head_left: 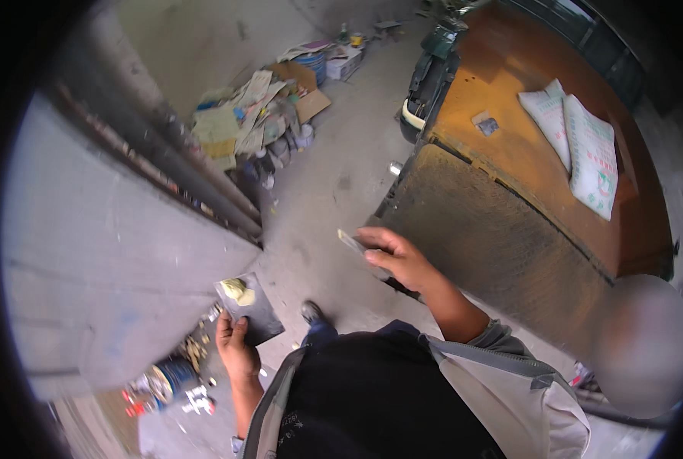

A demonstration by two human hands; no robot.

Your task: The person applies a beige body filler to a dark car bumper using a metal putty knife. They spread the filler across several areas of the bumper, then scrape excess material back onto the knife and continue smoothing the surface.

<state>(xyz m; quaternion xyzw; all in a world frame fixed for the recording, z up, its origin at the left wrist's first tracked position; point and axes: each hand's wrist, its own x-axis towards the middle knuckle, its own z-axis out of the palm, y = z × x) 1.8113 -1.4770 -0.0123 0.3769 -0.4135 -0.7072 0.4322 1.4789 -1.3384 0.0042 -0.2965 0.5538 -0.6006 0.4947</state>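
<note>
My left hand (pixel 238 348) grips the lower edge of a flat dark plate (pixel 265 315), thumb on top. A soft pale-yellow lump of putty (pixel 236 291) lies near the plate's far left corner. Out in front and to the right, my right hand (pixel 404 262) is closed around a thin flat scraper (pixel 351 242); its far end points left and bears a yellowish smear. Part of the scraper is hidden by the fingers. The two hands are well apart, and the right one is close to the lowered tailgate (pixel 479 218).
An orange-brown truck bed (pixel 502 69) carries two white sacks (pixel 592 157). At left stands a large grey panel (pixel 119 252). Papers and cardboard (pixel 307 84) are heaped behind it. A blue can (pixel 174 376) sits on the floor lower left. A blurred person (pixel 643 344) is at right.
</note>
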